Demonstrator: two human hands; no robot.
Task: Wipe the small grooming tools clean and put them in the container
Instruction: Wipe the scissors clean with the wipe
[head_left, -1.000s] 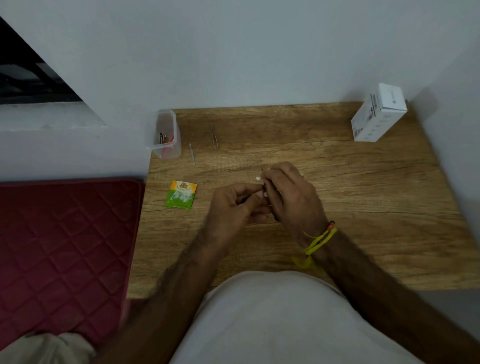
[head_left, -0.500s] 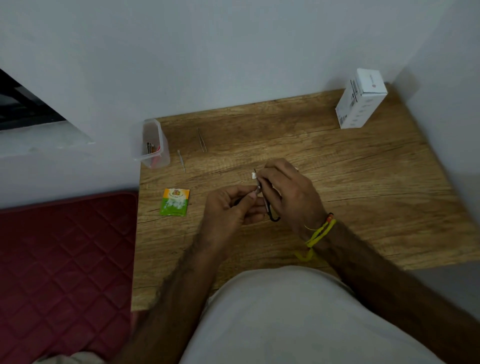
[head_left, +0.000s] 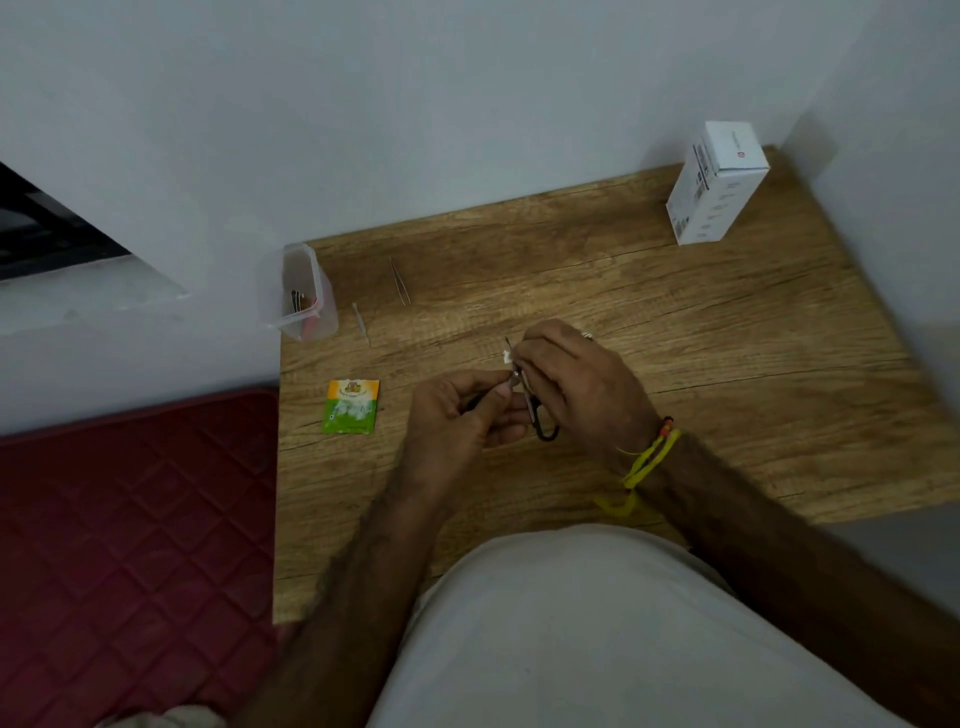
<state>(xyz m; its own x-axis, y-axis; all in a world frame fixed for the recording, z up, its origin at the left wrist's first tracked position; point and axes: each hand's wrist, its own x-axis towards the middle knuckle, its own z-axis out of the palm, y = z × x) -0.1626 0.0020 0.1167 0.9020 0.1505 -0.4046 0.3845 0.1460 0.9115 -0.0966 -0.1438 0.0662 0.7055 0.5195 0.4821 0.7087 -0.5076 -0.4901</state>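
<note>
Nearest the camera, over the wooden table (head_left: 675, 364), both hands are working together on small scissors (head_left: 540, 415). The left hand (head_left: 457, 415) is pinching the scissors near the pivot between thumb and curled fingers, black handle loops hanging below. The right hand (head_left: 576, 384), yellow thread band (head_left: 649, 460) at its wrist, is pinching a small white wipe (head_left: 507, 356) against the blade tip. Left of them a green sachet (head_left: 351, 406) is lying flat. Farther back, a thin probe (head_left: 361, 323) and tweezers (head_left: 400, 280) are lying beside the clear plastic container (head_left: 301, 296), which is already holding some tools at the table's far left corner. A white box (head_left: 719, 182) is standing at the far right.
</note>
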